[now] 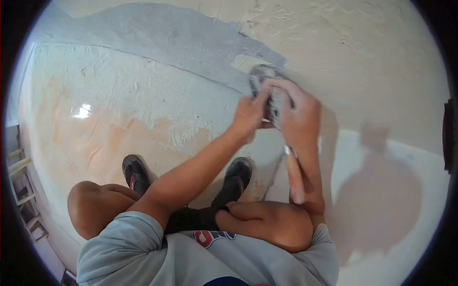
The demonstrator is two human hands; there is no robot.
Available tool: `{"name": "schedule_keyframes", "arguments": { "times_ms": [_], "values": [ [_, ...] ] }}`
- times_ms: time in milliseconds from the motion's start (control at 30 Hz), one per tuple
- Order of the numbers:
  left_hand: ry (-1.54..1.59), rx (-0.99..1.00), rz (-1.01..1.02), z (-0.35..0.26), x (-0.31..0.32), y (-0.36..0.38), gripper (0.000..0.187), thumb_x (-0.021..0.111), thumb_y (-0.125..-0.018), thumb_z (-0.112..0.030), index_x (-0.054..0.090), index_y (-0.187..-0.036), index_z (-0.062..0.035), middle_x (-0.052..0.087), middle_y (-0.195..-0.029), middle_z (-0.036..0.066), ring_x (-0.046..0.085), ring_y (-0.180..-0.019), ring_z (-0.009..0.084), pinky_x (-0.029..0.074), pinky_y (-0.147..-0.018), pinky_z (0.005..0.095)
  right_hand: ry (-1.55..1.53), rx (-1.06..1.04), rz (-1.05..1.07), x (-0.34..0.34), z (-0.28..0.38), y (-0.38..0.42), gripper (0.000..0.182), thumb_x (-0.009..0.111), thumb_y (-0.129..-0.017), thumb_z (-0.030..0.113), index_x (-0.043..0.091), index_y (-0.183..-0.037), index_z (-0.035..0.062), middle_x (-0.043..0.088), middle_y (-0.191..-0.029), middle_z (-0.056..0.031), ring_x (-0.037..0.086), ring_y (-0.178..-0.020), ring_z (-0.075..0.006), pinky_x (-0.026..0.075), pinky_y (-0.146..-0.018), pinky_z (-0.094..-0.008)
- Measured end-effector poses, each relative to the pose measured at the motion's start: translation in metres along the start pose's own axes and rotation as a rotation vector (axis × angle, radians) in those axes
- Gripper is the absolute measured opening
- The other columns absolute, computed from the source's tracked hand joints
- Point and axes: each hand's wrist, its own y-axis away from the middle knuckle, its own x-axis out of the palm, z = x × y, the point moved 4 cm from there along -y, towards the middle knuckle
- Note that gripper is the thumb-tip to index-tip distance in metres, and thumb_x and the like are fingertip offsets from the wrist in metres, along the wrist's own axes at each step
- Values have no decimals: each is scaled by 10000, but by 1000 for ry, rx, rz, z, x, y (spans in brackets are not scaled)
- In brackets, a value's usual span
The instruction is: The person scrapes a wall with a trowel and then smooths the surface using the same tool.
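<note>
Both hands meet on a dark, speckled tool (275, 106), blurred by motion, against the plastered surface. My left hand (250, 112) grips its left side, the thumb pointing up along it. My right hand (300, 107) wraps over its right side and top. Below my right hand, beside the forearm, shows a wooden handle (295, 178) with a metal collar at its upper end; what it joins is hidden. A grey patch (181, 35) of the surface lies up and left of the tool, with cream plaster (362, 57) to the right.
My shoes (135, 172) and bent knees are below my arms. A wooden ladder-like frame (28, 195) stands at the far left. Rough, peeling plaster (157, 90) spans the left side. My shadow (379, 190) falls at the right. A dark object (448, 136) sits at the right edge.
</note>
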Motion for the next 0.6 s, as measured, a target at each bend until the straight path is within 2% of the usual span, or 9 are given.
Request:
{"name": "schedule_keyframes", "arguments": {
  "times_ms": [100,167,200,267,300,367,400,500,600],
  "values": [
    [-16,20,23,-6,-13,-3,579,635,-995,-585,682,-981,-8,673,-842,74,693,-760,194,627,-668,437,34,-116,-10,14,-4,-2,219,561,-1018,150,745,-1125,99,719,-910,-221,710,-844,-425,558,-720,-402],
    [-63,-18,29,-6,-8,3,588,634,-993,-594,682,-984,-8,682,-859,77,694,-761,199,627,-679,433,-26,-28,-31,4,-4,6,221,559,-1013,121,752,-1115,91,732,-908,-208,730,-828,-393,560,-715,-393],
    [-111,-35,25,-3,-4,3,597,633,-990,-605,683,-994,-10,694,-887,83,692,-759,203,626,-678,430,-51,-14,-85,-3,-3,10,227,551,-1006,85,757,-1101,78,745,-900,-193,748,-808,-352,561,-713,-381],
    [-67,-31,16,-7,7,11,584,640,-987,-604,682,-980,-21,690,-885,79,687,-757,196,624,-669,435,-72,-101,-131,-6,-4,9,233,547,-997,54,759,-1093,67,753,-887,-179,755,-780,-316,560,-704,-373],
    [-53,-31,43,-5,0,7,573,633,-997,-591,676,-1009,-19,689,-887,79,687,-755,193,627,-673,447,-42,4,-79,-2,-1,7,214,569,-989,72,761,-1084,74,741,-881,-199,747,-780,-352,564,-705,-386],
    [-45,-1,-30,-4,-21,-6,576,620,-1007,-584,657,-1045,-11,683,-881,83,692,-754,194,637,-690,451,-53,-49,-44,19,1,-1,212,578,-967,68,759,-1076,80,720,-853,-213,724,-766,-390,560,-691,-413],
    [-32,35,-35,-2,-31,-10,588,604,-1012,-593,654,-1024,-7,675,-865,79,694,-761,193,646,-713,448,14,-50,1,28,-3,-1,229,563,-975,48,758,-1096,50,757,-951,-184,759,-906,-315,566,-823,-366],
    [-76,59,-1,-10,-29,-8,627,591,-1007,-622,651,-1008,2,663,-856,64,686,-752,183,645,-716,437,-47,-8,14,30,-13,6,214,570,-992,60,759,-1093,57,758,-966,-186,754,-863,-302,559,-783,-350],
    [-110,2,1,-6,-14,-1,632,604,-992,-641,655,-1051,-14,671,-884,57,678,-747,177,634,-698,433,-120,-31,-92,12,-8,11,201,594,-986,40,761,-1097,27,765,-968,-178,760,-883,-228,560,-804,-332]
  ]
}}
